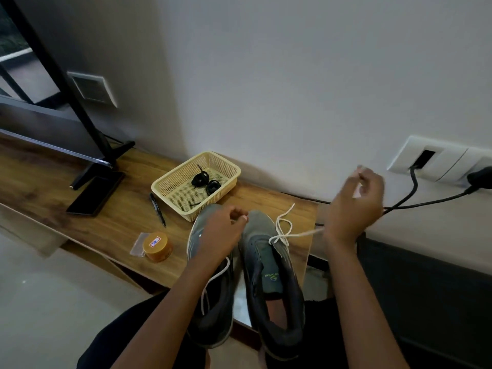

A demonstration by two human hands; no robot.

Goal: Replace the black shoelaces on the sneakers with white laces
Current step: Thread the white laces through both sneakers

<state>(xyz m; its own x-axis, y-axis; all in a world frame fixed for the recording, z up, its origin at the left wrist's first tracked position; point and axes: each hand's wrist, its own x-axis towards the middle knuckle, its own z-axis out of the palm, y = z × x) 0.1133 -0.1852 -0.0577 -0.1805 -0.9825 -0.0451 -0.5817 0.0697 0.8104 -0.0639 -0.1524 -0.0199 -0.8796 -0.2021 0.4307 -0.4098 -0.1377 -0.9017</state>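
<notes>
Both grey mesh sneakers sit side by side at the near edge of the brown wooden table (106,217), toes pointing at the wall. The right sneaker (271,275) has a white cord shoelace (279,237) crossed through just its lowest eyelets, with one end looping loose over the toe and the other strand running off to the right hand (354,206). That hand is raised up to the right, thumb and fingers pinching the lace. The left hand (223,227) is down over the toe area between the two shoes with its fingers curled in, and honestly I can't tell if it's got a lace end or nothing. The left sneaker (221,323) has another white lace (203,302) trailing down it, partly under the forearm. The two coiled black shoelaces (205,179) are in the yellow plastic mesh basket (170,202) just behind the shoes. A black pen (157,209) and a round orange tub (157,247) lie to the left
</notes>
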